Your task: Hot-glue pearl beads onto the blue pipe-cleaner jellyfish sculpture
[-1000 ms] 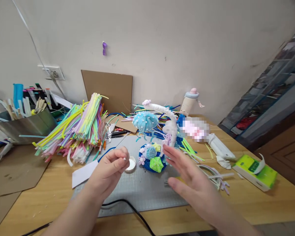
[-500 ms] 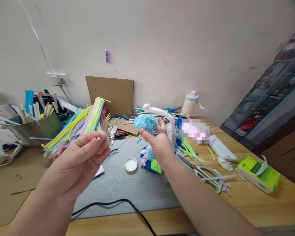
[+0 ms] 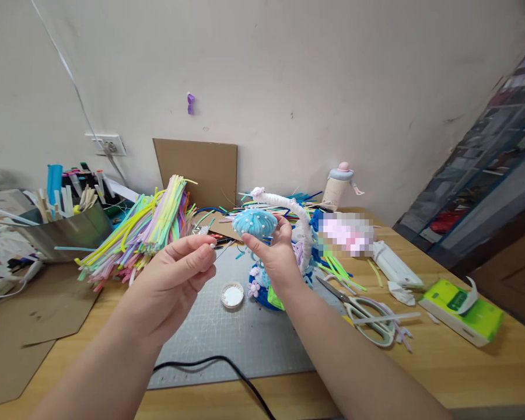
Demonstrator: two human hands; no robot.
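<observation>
My left hand (image 3: pixel 181 271) is closed in a pinch, with a small white bead (image 3: pixel 213 246) at the thumb and fingertips. Just to its right, my right hand (image 3: pixel 280 251) grips a light-blue fuzzy dome (image 3: pixel 254 223) dotted with white beads, its thumb in front and fingers behind. Behind that hand rises a curved white fuzzy stem (image 3: pixel 305 224) with a pale flower at its tip. Its dark-blue base (image 3: pixel 265 300), partly hidden by my right hand, carries pale flowers and a bright green piece. A small round dish (image 3: pixel 233 296) of white bits sits on the mat below.
A grey cutting mat (image 3: pixel 192 344) covers the table's middle, crossed by a black cable (image 3: pixel 221 357). Bundled pipe cleaners (image 3: pixel 157 224) and a metal tub (image 3: pixel 74 233) of sticks stand left. Scissors (image 3: pixel 363 312), a green tissue pack (image 3: pixel 461 312) and a bottle (image 3: pixel 338 186) are right.
My left hand has moved right, closer to the blue dome, with the white bead still pinched. The dome in my right hand has shifted slightly left and down.
</observation>
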